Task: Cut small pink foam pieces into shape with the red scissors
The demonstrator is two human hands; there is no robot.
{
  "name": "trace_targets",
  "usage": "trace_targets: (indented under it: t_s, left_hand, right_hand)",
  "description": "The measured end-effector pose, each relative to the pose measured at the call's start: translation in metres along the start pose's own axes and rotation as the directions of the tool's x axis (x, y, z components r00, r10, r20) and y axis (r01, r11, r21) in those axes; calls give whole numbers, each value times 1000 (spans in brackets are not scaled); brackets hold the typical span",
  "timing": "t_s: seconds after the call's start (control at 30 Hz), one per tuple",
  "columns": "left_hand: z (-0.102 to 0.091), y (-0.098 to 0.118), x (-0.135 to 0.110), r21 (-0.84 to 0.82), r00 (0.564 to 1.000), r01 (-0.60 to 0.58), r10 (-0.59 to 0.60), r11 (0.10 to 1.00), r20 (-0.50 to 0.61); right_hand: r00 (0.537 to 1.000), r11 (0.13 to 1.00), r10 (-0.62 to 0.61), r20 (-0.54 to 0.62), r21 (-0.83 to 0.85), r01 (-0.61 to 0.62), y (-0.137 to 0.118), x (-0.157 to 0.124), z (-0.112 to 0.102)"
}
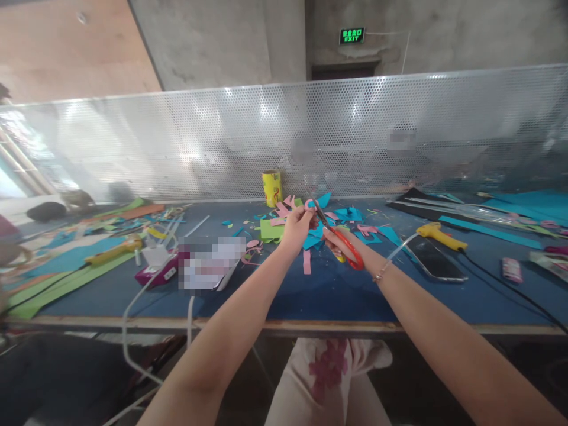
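Note:
My right hand [336,239] is closed on a pair of scissors with red handles [355,254], the blades pointing up and to the left. Pinched in the fingers of my left hand [300,223] is a small piece of pink and blue craft paper [309,204], right beside the blades. Whether the blades touch it I cannot tell. Beneath and behind both hands lies a heap of cut scraps, among them a green piece [270,231], a blue piece [350,214] and a pink strip [306,262].
A yellow can-shaped container [271,188] stands against the perforated metal screen [213,142]. Yellow glue guns lie right [441,236] and left [113,249], near a phone [435,258] and a purple power strip [162,269] with cables. Coloured sheets [532,207] lie at both sides.

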State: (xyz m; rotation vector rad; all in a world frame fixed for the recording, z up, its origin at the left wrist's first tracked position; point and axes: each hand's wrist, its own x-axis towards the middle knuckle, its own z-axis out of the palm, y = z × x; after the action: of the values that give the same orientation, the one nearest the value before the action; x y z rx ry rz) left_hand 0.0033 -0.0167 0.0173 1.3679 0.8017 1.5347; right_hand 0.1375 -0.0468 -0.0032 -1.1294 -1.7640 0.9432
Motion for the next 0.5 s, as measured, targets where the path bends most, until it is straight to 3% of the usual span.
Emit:
trace_targets:
  t_s: [0.07,0.4,0.5]
  left_hand:
    - [0,-1,1,-5,1000,-4,4,1000,4]
    - [-1,-2,1,-8,999,-29,29,1000,13]
    - [-1,-1,1,-22,1000,-27,27,999,15]
  right_hand:
    - [998,999,13,67,46,-16,0,0,-1]
    - [997,997,26,66,73,-31,1,3,0]
    - [998,999,-17,56,40,15,5,4,0]
